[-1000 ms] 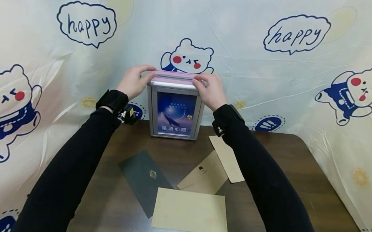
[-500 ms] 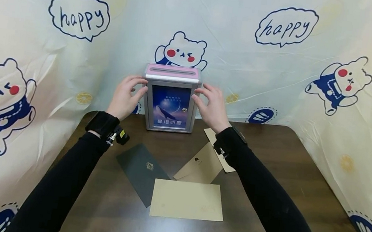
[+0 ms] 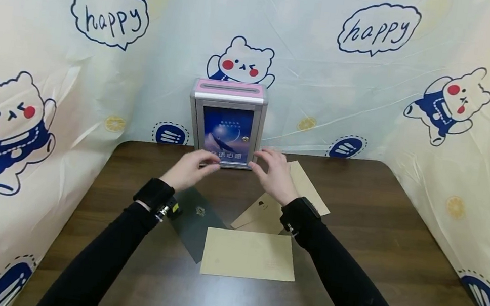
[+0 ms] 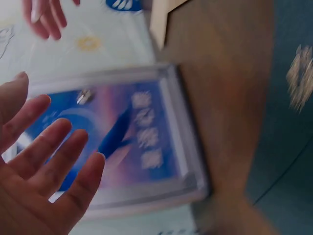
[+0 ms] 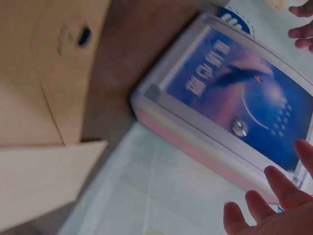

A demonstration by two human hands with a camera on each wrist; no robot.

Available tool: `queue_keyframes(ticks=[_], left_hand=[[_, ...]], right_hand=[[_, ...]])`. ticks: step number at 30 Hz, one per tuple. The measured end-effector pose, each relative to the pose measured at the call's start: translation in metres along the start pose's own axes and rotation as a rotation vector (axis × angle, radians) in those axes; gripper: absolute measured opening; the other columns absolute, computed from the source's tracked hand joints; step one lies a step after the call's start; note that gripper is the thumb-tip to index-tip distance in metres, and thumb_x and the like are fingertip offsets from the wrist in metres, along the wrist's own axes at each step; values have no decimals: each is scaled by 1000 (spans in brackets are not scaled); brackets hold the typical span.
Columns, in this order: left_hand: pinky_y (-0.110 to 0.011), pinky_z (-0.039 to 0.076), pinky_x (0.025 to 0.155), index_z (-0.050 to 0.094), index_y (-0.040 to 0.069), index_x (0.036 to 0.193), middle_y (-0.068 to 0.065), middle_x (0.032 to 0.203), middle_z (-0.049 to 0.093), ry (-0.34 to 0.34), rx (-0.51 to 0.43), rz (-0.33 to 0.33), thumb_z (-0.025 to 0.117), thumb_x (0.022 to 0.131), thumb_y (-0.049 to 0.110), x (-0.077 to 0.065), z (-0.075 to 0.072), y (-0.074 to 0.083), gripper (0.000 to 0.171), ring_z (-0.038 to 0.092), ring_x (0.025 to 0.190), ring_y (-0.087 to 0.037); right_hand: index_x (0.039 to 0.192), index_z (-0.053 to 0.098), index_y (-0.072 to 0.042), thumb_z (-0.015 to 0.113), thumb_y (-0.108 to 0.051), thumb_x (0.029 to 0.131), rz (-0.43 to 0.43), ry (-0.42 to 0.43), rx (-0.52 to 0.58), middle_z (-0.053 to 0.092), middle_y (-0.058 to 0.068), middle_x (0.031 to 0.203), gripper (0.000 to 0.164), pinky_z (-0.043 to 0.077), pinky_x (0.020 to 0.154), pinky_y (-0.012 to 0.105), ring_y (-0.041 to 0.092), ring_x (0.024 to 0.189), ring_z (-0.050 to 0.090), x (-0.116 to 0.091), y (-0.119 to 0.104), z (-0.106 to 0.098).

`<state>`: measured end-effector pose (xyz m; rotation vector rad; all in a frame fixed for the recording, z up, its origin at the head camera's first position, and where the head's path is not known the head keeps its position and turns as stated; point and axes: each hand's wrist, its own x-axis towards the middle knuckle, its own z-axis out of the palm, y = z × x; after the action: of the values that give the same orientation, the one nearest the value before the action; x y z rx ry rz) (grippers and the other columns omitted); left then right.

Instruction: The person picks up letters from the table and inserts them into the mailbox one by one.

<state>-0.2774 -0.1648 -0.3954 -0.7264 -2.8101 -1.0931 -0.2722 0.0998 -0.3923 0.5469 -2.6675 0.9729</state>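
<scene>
A metal-framed box (image 3: 226,135) with a pink top, a slot in it and a blue whale picture on its locked door stands upright at the back of the table. My left hand (image 3: 192,169) hovers before its lower left, fingers relaxed and holding nothing. Beside its lower right corner is my right hand (image 3: 273,174), likewise holding nothing, fingers loosely spread. Below my left hand lies a dark green envelope (image 3: 199,219) with a gold emblem. A tan envelope (image 3: 257,216) and a cream one (image 3: 309,189) lie under and beyond my right wrist, partly hidden.
A pale yellow envelope (image 3: 249,255) lies nearest on the brown wooden table (image 3: 355,228), overlapping the green and tan ones. A printed cloth with cartoon bears (image 3: 246,64) hangs behind the box and along both sides.
Both hands have let go of the box's top and come down its sides toward me, ending low in front of it. The box and envelopes stay in place; the head view has shifted slightly.
</scene>
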Motion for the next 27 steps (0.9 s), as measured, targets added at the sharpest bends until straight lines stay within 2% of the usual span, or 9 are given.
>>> queue_keyframes(ticks=[6, 14, 15, 17, 19, 21, 22, 24, 27], left_hand=[[-45, 54, 103, 66, 11, 130, -10, 124, 70, -119, -2, -13, 62, 103, 29, -2, 43, 11, 32, 65, 115, -25], [-41, 56, 99, 64, 6, 133, -10, 124, 69, -215, 13, -11, 64, 103, 28, -12, 79, 22, 37, 65, 113, -23], [-41, 56, 99, 65, 6, 132, -10, 123, 70, -225, 25, 4, 64, 102, 27, -12, 82, 24, 36, 65, 112, -23], [-42, 57, 98, 66, 5, 130, -11, 122, 70, -244, 46, 30, 66, 101, 25, -11, 89, 29, 34, 66, 111, -24], [-41, 57, 96, 68, 5, 127, -11, 120, 71, -260, 69, 73, 67, 100, 23, -7, 96, 34, 32, 67, 108, -24], [-41, 58, 93, 69, 5, 124, -11, 117, 72, -279, 80, 115, 69, 99, 23, -5, 105, 38, 31, 68, 104, -24], [-40, 58, 91, 69, 5, 124, -11, 115, 73, -289, 80, 130, 70, 99, 23, -4, 110, 40, 31, 68, 103, -23], [-37, 58, 89, 70, 6, 122, -9, 113, 74, -312, 95, 174, 71, 97, 25, -3, 123, 43, 32, 69, 100, -21], [-31, 58, 83, 72, 9, 120, -5, 111, 74, -351, 160, 229, 76, 94, 30, -5, 142, 51, 33, 71, 96, -16]], right_hand=[[139, 60, -3, 60, -32, 104, 29, -71, 34, 55, 22, 149, 46, 28, 123, 60, 40, 145, 42, -18, 5, 18], [143, 57, -6, 55, -33, 107, 108, -135, 127, 55, 18, 151, 45, 33, 123, 55, 36, 147, 42, -36, 9, 25], [143, 57, -6, 54, -33, 107, 120, -132, 142, 56, 17, 150, 45, 36, 121, 53, 36, 145, 45, -39, 10, 24], [143, 56, -7, 53, -34, 107, 146, -122, 176, 56, 16, 149, 45, 43, 114, 52, 36, 129, 59, -44, 12, 21], [143, 57, -8, 52, -34, 107, 167, -102, 197, 58, 15, 147, 44, 47, 107, 51, 36, 115, 63, -47, 14, 18], [143, 57, -9, 52, -34, 107, 189, -85, 207, 60, 15, 144, 44, 47, 105, 51, 35, 111, 63, -51, 16, 16], [144, 56, -9, 52, -34, 107, 200, -80, 210, 60, 15, 144, 44, 46, 107, 53, 36, 114, 62, -53, 17, 15], [144, 56, -9, 52, -33, 107, 218, -67, 210, 61, 15, 144, 45, 40, 114, 56, 36, 131, 53, -56, 19, 14], [145, 54, -9, 52, -34, 107, 252, -60, 219, 56, 14, 151, 46, 33, 121, 58, 37, 146, 43, -62, 22, 11]])
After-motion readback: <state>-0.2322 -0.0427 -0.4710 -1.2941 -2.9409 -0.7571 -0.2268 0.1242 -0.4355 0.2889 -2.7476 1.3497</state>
